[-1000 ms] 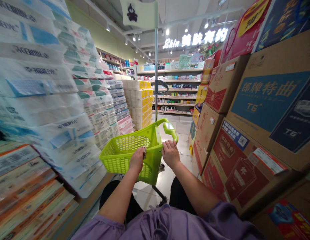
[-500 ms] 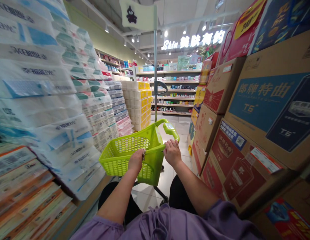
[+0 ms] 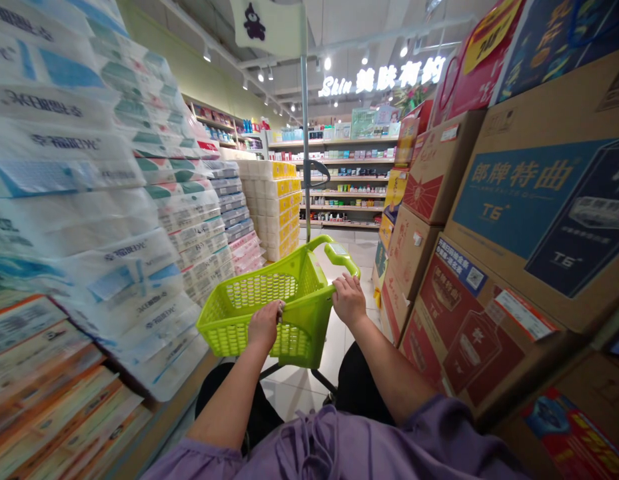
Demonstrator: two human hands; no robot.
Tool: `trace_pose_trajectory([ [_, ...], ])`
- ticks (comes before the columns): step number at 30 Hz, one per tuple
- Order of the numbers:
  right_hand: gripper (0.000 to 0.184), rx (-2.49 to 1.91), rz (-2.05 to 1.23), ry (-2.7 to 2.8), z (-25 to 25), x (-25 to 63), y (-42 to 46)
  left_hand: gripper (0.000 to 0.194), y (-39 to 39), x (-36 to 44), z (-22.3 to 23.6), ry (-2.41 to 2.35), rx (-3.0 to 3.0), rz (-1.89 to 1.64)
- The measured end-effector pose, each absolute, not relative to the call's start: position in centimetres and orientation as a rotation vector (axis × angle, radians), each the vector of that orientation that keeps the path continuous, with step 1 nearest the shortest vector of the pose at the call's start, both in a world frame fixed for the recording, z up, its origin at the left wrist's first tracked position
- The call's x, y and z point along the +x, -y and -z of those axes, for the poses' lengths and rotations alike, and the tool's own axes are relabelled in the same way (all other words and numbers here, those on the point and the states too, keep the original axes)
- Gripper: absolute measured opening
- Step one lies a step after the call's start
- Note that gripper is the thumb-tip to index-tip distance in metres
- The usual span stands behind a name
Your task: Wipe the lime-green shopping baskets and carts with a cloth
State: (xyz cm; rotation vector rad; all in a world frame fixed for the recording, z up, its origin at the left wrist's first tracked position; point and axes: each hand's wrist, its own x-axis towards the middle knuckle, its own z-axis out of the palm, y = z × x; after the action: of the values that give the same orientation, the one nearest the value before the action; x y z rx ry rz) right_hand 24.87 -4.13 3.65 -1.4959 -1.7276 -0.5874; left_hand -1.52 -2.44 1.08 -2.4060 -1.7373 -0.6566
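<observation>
A small lime-green shopping cart (image 3: pixel 309 327) with a latticed plastic basket stands sideways in front of my knees, its front end toward the left. My left hand (image 3: pixel 262 329) is closed over the near rim of the basket, fingers curled inward. At the handle end, my right hand (image 3: pixel 349 300) grips the cart by the corner where the green handle (image 3: pixel 346 259) meets the rim. No goods show inside the visible part of the basket. A pole with a pale bear-print flag (image 3: pixel 269 27) rises behind the cart.
Tall stacks of wrapped tissue packs (image 3: pixel 89 180) line the left side, with yellow-and-white packs (image 3: pixel 274 210) farther along. Piled cartons (image 3: pixel 529 180) crowd the right. Tiled floor (image 3: pixel 356 250) runs between them to stocked shelves (image 3: pixel 346 177) at the back.
The cart has swivelled slightly. My left hand has come a little left and nearer with the rim, and my right hand has shifted slightly right. Both keep their hold.
</observation>
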Motion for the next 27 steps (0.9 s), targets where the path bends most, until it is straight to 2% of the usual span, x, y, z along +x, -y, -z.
trace_pose_trajectory([
  [8,0.029,-1.549,0.556,1.704,-3.7,24.2,4.1,0.042,2.2,-1.4,-0.8,1.812,-2.373,0.625],
  [15,0.034,-1.641,0.534,1.722,-4.0,23.9,4.3,0.054,2.6,0.4,-1.2,1.729,-2.419,0.644],
  [19,0.032,-1.762,0.439,1.713,-4.9,23.2,4.7,0.048,2.5,0.8,-1.2,1.683,-2.487,0.634],
  [27,0.037,-1.567,0.292,2.139,-4.0,19.5,5.2,0.052,2.8,1.0,-1.1,1.599,-2.522,0.625],
])
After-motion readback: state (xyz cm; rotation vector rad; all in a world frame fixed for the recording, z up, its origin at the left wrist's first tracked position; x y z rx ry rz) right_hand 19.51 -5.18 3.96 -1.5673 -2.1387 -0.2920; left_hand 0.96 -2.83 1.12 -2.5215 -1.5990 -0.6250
